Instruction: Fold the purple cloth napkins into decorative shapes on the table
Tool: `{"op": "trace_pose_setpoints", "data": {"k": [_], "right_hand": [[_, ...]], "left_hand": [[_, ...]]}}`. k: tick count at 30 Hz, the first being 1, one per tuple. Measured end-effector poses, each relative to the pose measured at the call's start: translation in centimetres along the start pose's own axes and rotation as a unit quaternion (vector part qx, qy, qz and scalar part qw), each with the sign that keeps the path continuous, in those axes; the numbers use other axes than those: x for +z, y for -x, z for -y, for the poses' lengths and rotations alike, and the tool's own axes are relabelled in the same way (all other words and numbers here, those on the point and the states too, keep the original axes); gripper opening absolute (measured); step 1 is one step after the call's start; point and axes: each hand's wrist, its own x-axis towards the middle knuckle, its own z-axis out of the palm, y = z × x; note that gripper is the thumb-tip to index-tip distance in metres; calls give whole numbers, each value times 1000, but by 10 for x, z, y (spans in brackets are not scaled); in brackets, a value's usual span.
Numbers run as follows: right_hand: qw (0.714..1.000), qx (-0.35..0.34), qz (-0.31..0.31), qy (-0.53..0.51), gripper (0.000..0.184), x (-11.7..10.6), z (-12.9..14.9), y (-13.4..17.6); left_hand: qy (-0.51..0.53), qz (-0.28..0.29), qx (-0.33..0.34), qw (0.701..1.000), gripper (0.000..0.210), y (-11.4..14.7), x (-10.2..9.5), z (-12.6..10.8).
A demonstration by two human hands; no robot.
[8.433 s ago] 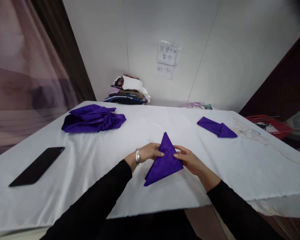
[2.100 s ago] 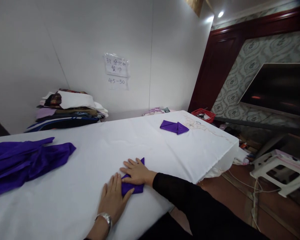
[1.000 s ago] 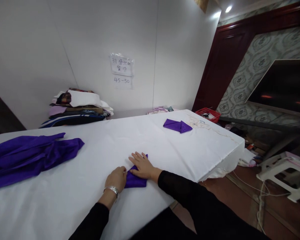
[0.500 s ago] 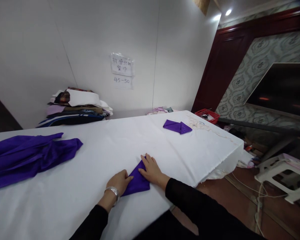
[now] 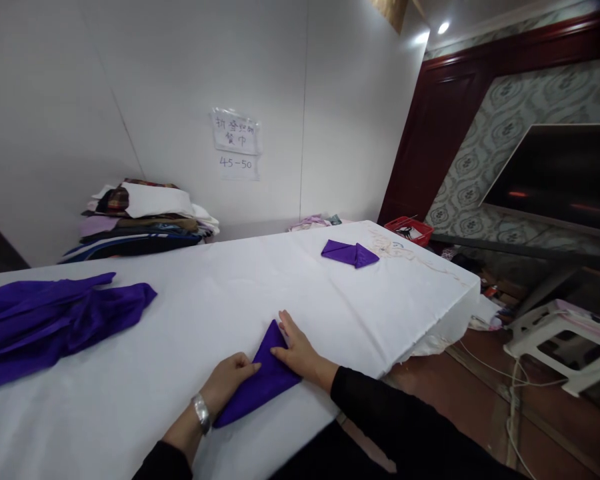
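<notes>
A purple napkin (image 5: pixel 263 389) lies folded into a triangle on the white-covered table, one point facing away from me. My left hand (image 5: pixel 233 377), with a silver band at the wrist, grips its left edge; the thumb rests on the cloth and the curled fingers are partly hidden. Along the right edge lies my right hand (image 5: pixel 300 350), fingers stretched out and thumb touching the top of the cloth. Farther off sits another purple napkin (image 5: pixel 343 253), folded flat with a pointed right end. Loose purple cloths (image 5: pixel 55 327) are heaped at the left.
A clothes pile (image 5: pixel 150 217) stands behind the table's far left edge, under a paper sign (image 5: pixel 237 133) on the wall. A red basket (image 5: pixel 409 232) is past the far right corner. To the right, a white stool (image 5: pixel 560 343) and cables are on the floor.
The triangle under my hands now shows a wider face, its left corner reaching nearer to me. My left hand has shifted left; my right hand has slid to the right edge. The view has turned slightly.
</notes>
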Motion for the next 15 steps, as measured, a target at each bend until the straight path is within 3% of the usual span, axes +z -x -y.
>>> {"op": "trace_pose_setpoints", "data": {"k": [4,8,15], "right_hand": [[977,63,-13,-204,97,7,0,1],[918,140,-3,-370,107,5,11,1],[825,154,139,-526,54,-21,25,8]], "left_hand": [[77,30,10,997,47,12,-4,-12],[120,66,30,990,48,24,-15,-35],[92,139,47,985,50,20,-24,-62]]}}
